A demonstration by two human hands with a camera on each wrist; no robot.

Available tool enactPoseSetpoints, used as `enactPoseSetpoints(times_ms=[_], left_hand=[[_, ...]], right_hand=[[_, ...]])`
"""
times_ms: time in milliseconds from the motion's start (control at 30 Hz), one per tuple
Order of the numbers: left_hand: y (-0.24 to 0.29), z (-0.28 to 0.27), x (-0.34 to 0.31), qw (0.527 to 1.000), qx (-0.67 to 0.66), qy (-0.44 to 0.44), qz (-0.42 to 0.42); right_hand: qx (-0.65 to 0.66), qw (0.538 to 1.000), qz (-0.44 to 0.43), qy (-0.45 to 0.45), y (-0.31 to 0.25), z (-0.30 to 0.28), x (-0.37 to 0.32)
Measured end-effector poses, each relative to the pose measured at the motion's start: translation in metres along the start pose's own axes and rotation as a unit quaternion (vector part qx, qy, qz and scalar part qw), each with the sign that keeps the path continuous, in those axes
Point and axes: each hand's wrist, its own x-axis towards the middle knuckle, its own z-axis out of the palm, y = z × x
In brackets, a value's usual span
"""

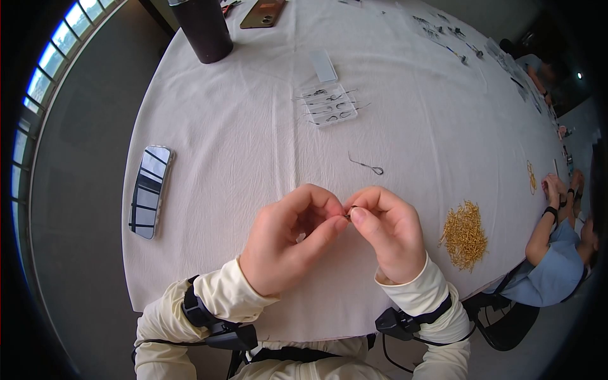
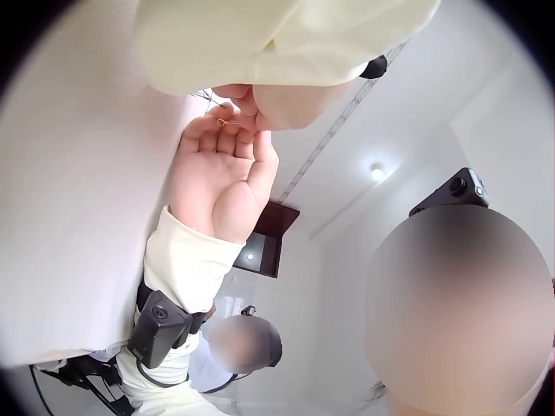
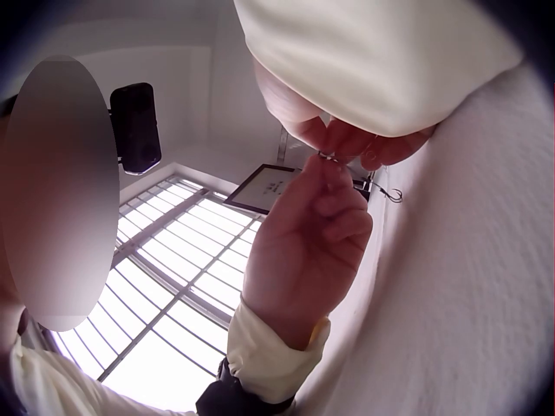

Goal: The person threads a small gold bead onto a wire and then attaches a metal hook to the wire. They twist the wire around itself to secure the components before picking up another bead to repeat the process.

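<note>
Pinching small metal piece (image 1: 348, 216) thumb-to-finger, left hand (image 1: 292, 237) and right hand (image 1: 394, 234) both, over white tablecloth (image 1: 228, 120). Head view shows just a dark bit; left wrist view adds gold loop (image 2: 222, 122) there, pointing frame-left, long axis near level. Barred window (image 3: 186, 286), pale ceiling (image 2: 416, 130) around.

It seems a handwork room. In the head view, small golden parts (image 1: 465, 235) lie on a cloth-covered table (image 1: 215, 133); another person (image 1: 550, 263) sits toward four o'clock, windows (image 1: 53, 61) at ten.
</note>
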Motion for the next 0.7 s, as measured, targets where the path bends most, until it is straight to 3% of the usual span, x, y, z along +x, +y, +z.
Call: enactPoseSetpoints(times_ms=[133,367,533,700], left_hand=[[-0.001,-0.001,0.002,0.991,-0.131,-0.020,-0.021],[-0.004,0.001,0.002,0.994,-0.104,-0.008,0.010],[-0.009,0.003,0.001,0.996,-0.019,0.054,0.066],[-0.003,0.005,-0.001,0.996,-0.024,0.051,0.065]], right_hand=[[0.031,0.999,0.010,-0.001,-0.002,0.001,0.000],[0.019,0.999,-0.016,-0.028,-0.003,0.001,0.001],[0.013,1.000,-0.019,-0.012,0.000,0.006,0.001],[-0.019,1.000,-0.012,-0.010,-0.001,0.004,0.000]])
